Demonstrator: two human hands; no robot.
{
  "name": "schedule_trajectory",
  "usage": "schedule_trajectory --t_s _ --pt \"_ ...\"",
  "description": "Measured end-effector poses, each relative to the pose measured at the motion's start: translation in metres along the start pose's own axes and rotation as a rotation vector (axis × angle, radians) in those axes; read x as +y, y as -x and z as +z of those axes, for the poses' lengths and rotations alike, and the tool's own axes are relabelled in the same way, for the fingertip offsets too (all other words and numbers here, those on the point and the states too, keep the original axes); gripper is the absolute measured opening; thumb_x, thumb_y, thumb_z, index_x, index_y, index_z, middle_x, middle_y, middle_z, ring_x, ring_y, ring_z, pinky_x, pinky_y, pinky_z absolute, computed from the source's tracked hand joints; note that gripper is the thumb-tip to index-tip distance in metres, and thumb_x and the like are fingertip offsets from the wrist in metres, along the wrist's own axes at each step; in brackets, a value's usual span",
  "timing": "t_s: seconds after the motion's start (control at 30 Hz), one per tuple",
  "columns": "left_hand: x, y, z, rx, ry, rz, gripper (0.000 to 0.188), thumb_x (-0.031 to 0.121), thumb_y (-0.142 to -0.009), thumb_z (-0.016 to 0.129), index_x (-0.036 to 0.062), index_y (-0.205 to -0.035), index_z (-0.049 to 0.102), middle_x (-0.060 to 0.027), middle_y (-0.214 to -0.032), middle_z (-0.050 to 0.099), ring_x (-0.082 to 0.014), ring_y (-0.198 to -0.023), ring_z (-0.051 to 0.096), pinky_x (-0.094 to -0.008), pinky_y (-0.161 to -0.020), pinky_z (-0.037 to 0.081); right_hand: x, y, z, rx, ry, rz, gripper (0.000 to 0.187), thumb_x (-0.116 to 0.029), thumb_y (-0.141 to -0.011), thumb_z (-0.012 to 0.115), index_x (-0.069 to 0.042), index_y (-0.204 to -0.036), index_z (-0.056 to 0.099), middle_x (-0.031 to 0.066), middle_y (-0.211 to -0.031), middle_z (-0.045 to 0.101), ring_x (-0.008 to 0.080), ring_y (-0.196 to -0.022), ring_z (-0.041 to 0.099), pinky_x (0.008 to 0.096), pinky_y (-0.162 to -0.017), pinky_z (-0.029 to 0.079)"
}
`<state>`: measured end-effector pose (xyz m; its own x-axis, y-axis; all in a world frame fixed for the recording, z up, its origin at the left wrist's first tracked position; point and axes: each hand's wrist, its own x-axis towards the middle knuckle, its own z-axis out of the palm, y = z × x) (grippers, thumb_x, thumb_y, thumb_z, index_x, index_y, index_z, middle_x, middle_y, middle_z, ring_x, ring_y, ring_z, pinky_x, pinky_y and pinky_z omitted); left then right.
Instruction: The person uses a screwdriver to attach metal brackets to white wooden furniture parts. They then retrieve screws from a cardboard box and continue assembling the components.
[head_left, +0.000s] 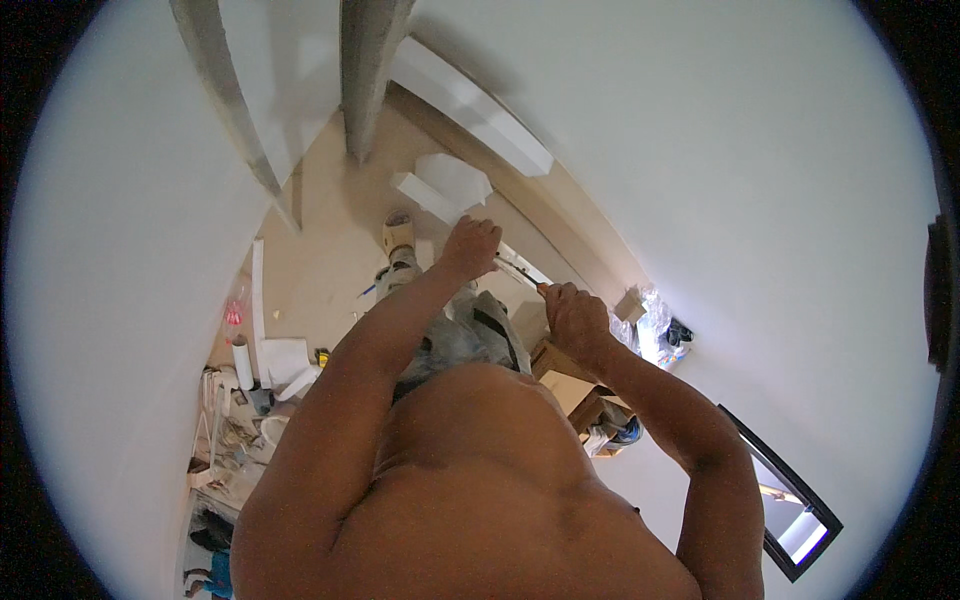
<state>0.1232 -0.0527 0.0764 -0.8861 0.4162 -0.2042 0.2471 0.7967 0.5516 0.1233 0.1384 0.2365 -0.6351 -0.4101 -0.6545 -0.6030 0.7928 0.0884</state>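
Observation:
My left hand (472, 248) is closed, held out in front of my body, its fingers wrapped around a small white piece (503, 262). My right hand (578, 318) is closed around the handle of a thin tool (527, 276) that looks like a screwdriver. Its dark, narrow shaft runs from the right fist toward the white piece. Whether its tip touches that piece is too small to tell. Most of the handle is hidden by my fingers; a bit of orange shows at the front of the fist.
White offcuts (450, 185) lie on the floor ahead. Grey posts (365, 80) rise at the far end. Cardboard boxes (565, 385) stand at the right, near a black-framed mirror (790, 510). Tools and clutter (235, 430) cover the left side, by a white roll (242, 362).

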Motion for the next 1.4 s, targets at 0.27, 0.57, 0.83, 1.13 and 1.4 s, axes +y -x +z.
schedule_trajectory --t_s 0.27,0.57,0.83,1.13,1.4 --pt "-0.001 -0.011 -0.003 -0.051 -0.035 -0.031 0.058 0.043 -0.064 0.082 0.0061 -0.102 0.06 -0.0097 -0.099 0.062 -0.0246 -0.096 0.062 -0.039 -0.087 0.042 0.004 -0.005 0.007 -0.06 -0.334 0.248 0.036 -0.028 -0.086 0.062 -0.003 -0.11 0.057 0.0183 -0.084 0.062 0.0335 -0.081 0.066 0.044 -0.066 0.053" --pt "-0.003 -0.012 -0.001 -0.01 -0.067 -0.033 0.059 0.043 -0.066 0.081 0.0051 -0.106 0.059 -0.0102 -0.101 0.062 -0.0246 -0.098 0.062 -0.0397 -0.09 0.042 0.012 -0.03 -0.037 -0.563 -1.411 0.761 0.027 -0.03 -0.088 0.066 -0.006 -0.098 0.063 0.0072 -0.066 0.056 0.0179 -0.051 0.055 0.0332 -0.042 0.043" --pt "-0.002 -0.014 0.002 -0.039 -0.003 -0.048 0.06 0.042 -0.064 0.082 0.0054 -0.106 0.058 -0.0101 -0.101 0.062 -0.0253 -0.099 0.061 -0.0401 -0.092 0.042 0.004 -0.017 0.036 0.11 -0.086 0.016 0.026 -0.023 -0.09 0.058 0.001 -0.099 0.057 0.0165 -0.08 0.059 0.024 -0.061 0.062 0.04 -0.05 0.051" --pt "0.003 -0.017 0.018 -0.014 -0.042 0.176 0.04 0.032 -0.078 0.072 0.0099 -0.108 0.059 -0.0103 -0.101 0.061 -0.0244 -0.099 0.061 -0.0412 -0.091 0.042 -0.01 -0.012 -0.013 -0.004 -0.207 0.102 0.03 -0.017 -0.084 0.064 0.001 -0.104 0.051 0.02 -0.091 0.062 0.0249 -0.066 0.065 0.0368 -0.052 0.052" --pt "0.008 -0.015 0.047 0.046 0.054 0.274 0.023 0.034 -0.079 0.068 0.0142 -0.092 0.066 -0.0067 -0.093 0.061 -0.0224 -0.093 0.063 -0.0408 -0.084 0.041 0.008 -0.031 -0.005 -0.509 -1.564 0.8 0.021 -0.025 -0.094 0.055 -0.005 -0.101 0.059 0.0085 -0.068 0.054 0.0158 -0.052 0.054 0.032 -0.039 0.038"
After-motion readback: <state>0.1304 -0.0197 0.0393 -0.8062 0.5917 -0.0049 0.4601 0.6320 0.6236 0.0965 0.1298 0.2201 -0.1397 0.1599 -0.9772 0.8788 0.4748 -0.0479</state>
